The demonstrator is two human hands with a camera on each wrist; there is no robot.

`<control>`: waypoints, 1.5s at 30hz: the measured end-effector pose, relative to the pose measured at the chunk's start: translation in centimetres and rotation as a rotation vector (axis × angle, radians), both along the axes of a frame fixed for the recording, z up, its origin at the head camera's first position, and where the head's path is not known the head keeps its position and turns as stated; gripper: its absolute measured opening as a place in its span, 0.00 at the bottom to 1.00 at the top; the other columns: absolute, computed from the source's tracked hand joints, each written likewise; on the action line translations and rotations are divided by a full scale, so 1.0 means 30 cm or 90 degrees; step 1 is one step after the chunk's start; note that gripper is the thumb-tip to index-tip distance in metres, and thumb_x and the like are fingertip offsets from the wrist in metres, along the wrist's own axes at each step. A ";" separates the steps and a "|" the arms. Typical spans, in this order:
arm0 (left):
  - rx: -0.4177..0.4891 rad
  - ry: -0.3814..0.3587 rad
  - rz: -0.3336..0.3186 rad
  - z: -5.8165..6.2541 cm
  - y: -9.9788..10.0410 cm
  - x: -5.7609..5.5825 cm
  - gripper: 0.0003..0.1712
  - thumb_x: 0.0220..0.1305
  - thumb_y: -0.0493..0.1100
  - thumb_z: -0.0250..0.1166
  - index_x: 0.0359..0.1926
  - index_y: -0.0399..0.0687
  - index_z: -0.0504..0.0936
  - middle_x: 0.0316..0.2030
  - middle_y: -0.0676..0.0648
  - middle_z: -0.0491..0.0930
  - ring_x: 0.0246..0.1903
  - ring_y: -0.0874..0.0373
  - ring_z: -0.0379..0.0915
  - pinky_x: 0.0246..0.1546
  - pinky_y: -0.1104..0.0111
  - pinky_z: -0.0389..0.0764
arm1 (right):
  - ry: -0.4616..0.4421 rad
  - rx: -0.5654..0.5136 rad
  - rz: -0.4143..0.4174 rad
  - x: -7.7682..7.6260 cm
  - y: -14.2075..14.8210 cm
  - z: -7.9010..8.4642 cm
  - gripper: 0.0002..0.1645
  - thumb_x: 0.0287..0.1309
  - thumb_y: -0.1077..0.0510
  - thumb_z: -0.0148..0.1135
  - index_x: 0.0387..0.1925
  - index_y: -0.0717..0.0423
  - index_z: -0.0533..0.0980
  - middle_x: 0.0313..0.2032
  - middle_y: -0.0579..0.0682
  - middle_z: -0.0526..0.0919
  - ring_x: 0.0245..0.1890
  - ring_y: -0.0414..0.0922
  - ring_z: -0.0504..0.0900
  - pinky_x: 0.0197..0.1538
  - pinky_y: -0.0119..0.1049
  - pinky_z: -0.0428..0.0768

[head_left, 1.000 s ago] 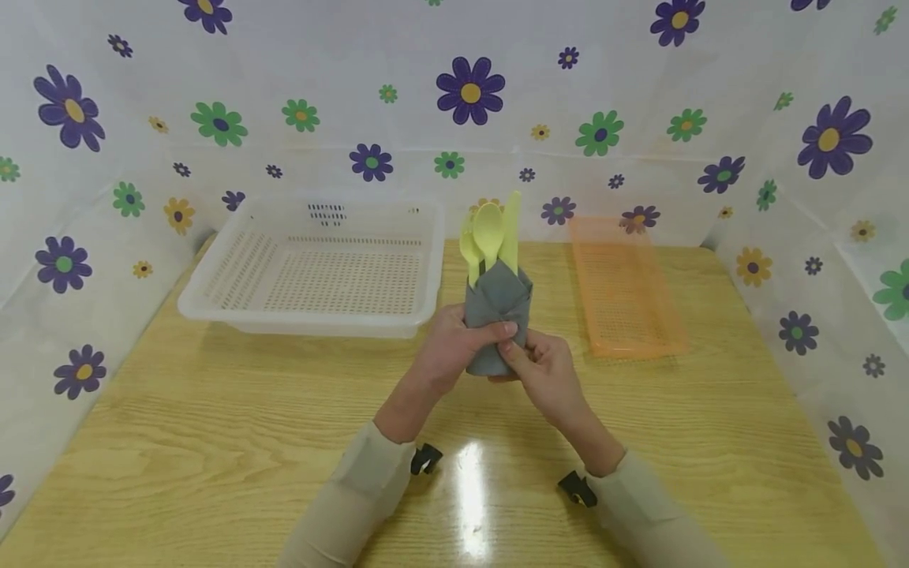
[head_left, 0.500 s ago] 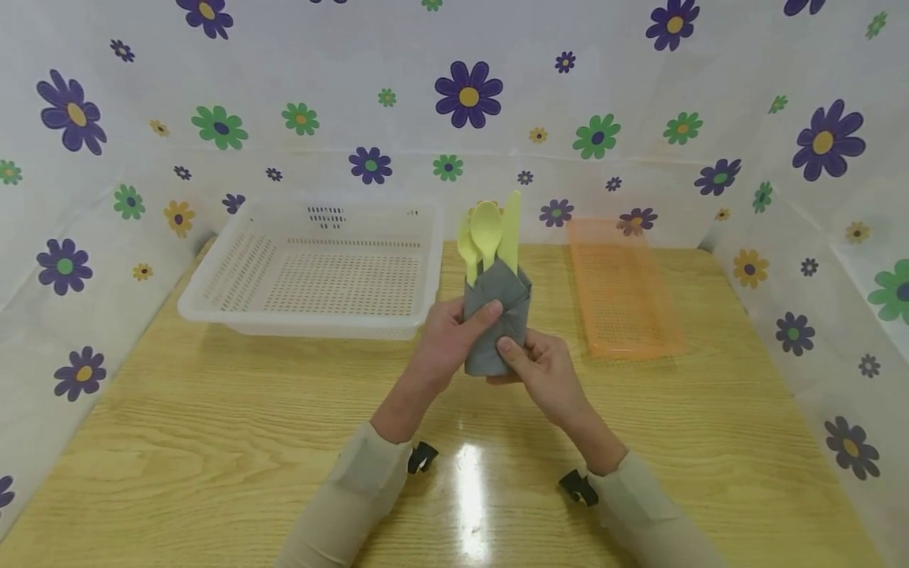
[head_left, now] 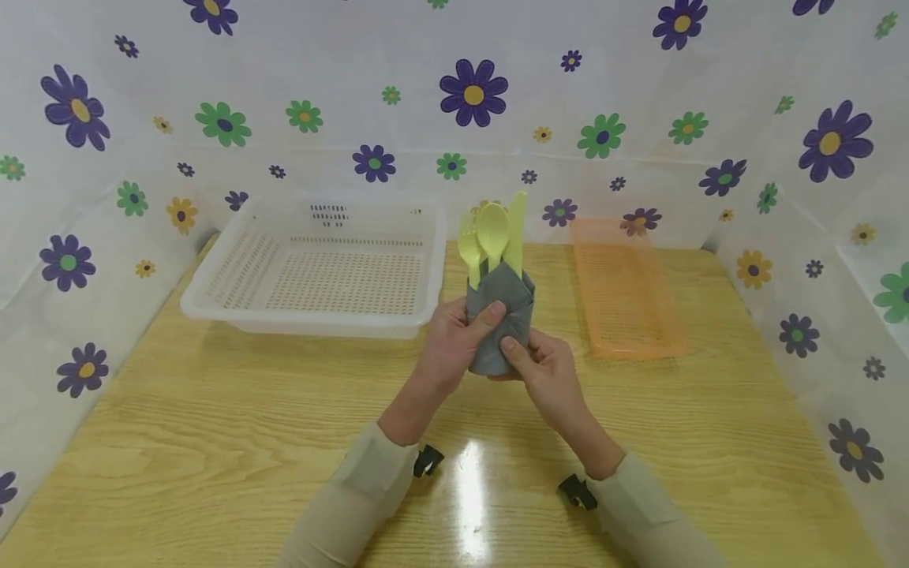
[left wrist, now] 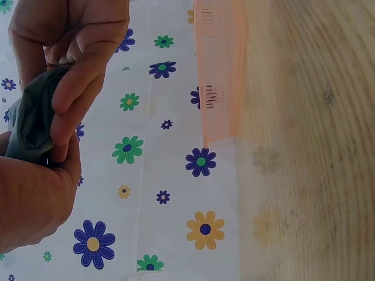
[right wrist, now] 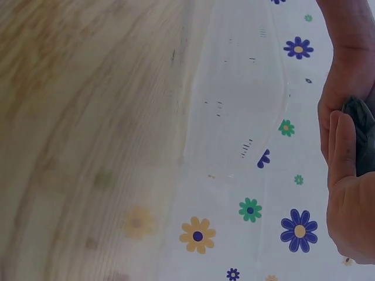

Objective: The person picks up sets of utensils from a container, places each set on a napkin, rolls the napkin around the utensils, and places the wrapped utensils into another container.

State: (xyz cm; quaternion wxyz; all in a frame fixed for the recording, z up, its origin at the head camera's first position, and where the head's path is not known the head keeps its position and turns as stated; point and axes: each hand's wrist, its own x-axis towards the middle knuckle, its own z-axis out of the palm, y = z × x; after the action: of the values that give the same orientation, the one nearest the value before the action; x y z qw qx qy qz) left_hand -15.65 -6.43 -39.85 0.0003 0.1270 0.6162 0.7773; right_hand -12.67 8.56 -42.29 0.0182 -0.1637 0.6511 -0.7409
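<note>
A grey folded napkin (head_left: 503, 293) is held up over the middle of the table, wrapped as a pocket round yellow cutlery. From its top stick out a fork (head_left: 469, 246), a spoon (head_left: 493, 230) and a knife (head_left: 518, 225). My left hand (head_left: 454, 339) grips the napkin's left side, thumb across its front. Lower on the right, my right hand (head_left: 548, 371) pinches it, thumb in front and fingers behind. In the left wrist view the napkin's lower end (left wrist: 36, 120) shows between both hands; the cutlery is hidden there.
A white perforated basket (head_left: 341, 322) stands at the back left of the wooden table (head_left: 234, 442). At the back right lies a shallow orange basket (head_left: 632, 347). A white flowered cloth (head_left: 298, 71) encloses the back and sides.
My left thumb has shifted up the napkin's front, away from the right thumb. The bundle has turned slightly, so the fork's tines show more plainly. Both hands keep their hold.
</note>
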 end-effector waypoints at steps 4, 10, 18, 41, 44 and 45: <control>-0.006 0.003 0.004 -0.001 -0.001 0.001 0.13 0.69 0.32 0.59 0.47 0.21 0.79 0.33 0.51 0.85 0.34 0.63 0.81 0.38 0.69 0.80 | 0.006 -0.008 -0.020 0.006 -0.006 -0.004 0.17 0.69 0.66 0.56 0.51 0.80 0.75 0.42 0.66 0.85 0.34 0.42 0.88 0.39 0.43 0.85; -0.032 0.002 0.017 0.003 -0.020 -0.002 0.13 0.69 0.32 0.60 0.43 0.19 0.80 0.32 0.48 0.85 0.32 0.63 0.80 0.35 0.70 0.80 | 0.003 -0.005 -0.012 0.005 -0.021 -0.002 0.18 0.69 0.66 0.56 0.51 0.80 0.75 0.43 0.67 0.85 0.35 0.41 0.88 0.38 0.42 0.85; -0.135 -0.004 0.000 0.012 -0.075 -0.002 0.13 0.69 0.40 0.63 0.44 0.30 0.81 0.34 0.43 0.84 0.32 0.59 0.80 0.35 0.67 0.80 | -0.050 0.030 0.023 -0.003 -0.059 0.008 0.21 0.73 0.61 0.52 0.56 0.76 0.74 0.49 0.72 0.81 0.40 0.43 0.87 0.43 0.44 0.85; -0.166 -0.015 0.003 0.021 -0.173 0.001 0.16 0.70 0.41 0.62 0.49 0.30 0.80 0.39 0.39 0.85 0.35 0.56 0.82 0.39 0.62 0.82 | -0.115 0.129 0.157 -0.023 -0.068 0.041 0.30 0.75 0.53 0.49 0.72 0.59 0.60 0.52 0.67 0.81 0.45 0.62 0.86 0.44 0.51 0.84; -0.178 -0.041 0.028 0.042 -0.212 -0.015 0.18 0.71 0.43 0.61 0.52 0.31 0.79 0.42 0.37 0.84 0.38 0.54 0.83 0.42 0.60 0.82 | -0.116 0.157 0.158 -0.040 -0.083 0.056 0.29 0.75 0.52 0.50 0.71 0.60 0.63 0.53 0.66 0.81 0.45 0.60 0.86 0.44 0.50 0.84; -0.181 -0.051 0.039 0.050 -0.226 -0.022 0.19 0.71 0.43 0.61 0.53 0.31 0.79 0.43 0.37 0.84 0.38 0.54 0.83 0.43 0.60 0.82 | -0.115 0.166 0.156 -0.047 -0.089 0.058 0.29 0.75 0.52 0.50 0.70 0.61 0.64 0.53 0.66 0.81 0.45 0.59 0.86 0.44 0.49 0.84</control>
State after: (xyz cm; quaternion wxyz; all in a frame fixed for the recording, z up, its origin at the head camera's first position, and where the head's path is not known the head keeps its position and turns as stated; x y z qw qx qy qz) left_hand -16.31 -13.22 -38.34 0.0193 0.0761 0.7232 0.6861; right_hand -14.09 5.90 -40.54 0.1876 -0.1707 0.7127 -0.6540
